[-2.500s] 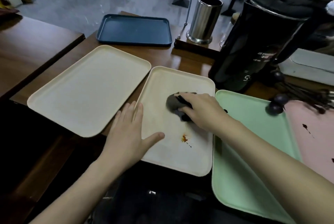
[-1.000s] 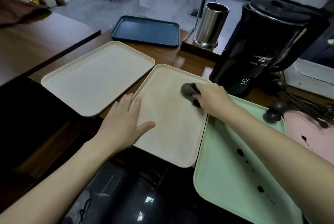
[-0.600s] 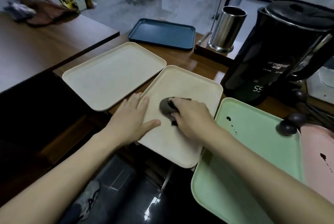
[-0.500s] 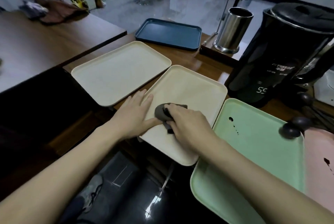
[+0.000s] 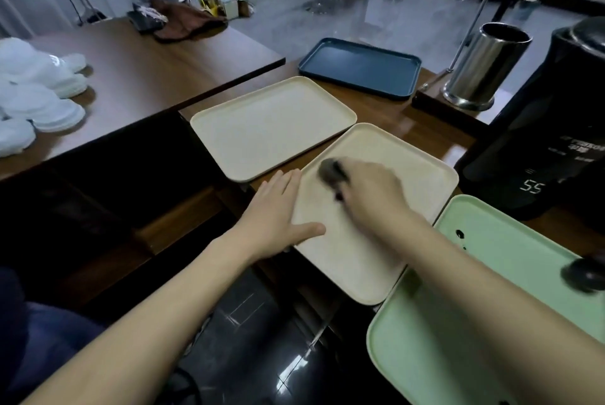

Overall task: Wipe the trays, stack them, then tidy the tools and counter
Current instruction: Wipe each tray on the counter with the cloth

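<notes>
My right hand [image 5: 370, 192] grips a dark grey cloth [image 5: 329, 172] and presses it on the middle cream tray [image 5: 419, 156], near its left side. My left hand [image 5: 275, 211] lies flat with straight fingers on that tray's left rim, thumb on its surface. A second cream tray [image 5: 271, 125] lies to the left. A dark blue tray [image 5: 360, 66] sits behind it. A green tray [image 5: 491, 273] with dark spots lies at the right, partly under my right forearm.
A black kettle [image 5: 550, 143] showing 55 stands at the right. A steel cylinder [image 5: 484, 67] stands behind it. A dark round-headed tool [image 5: 586, 273] lies on the green tray's right edge. A side table at the left holds white lids [image 5: 39, 100] and a brown cloth [image 5: 186, 23].
The stain on the middle cream tray is gone. My right hand has swept the cloth back and forth, now up and left. The view has shifted left; my left hand stays on the rim.
</notes>
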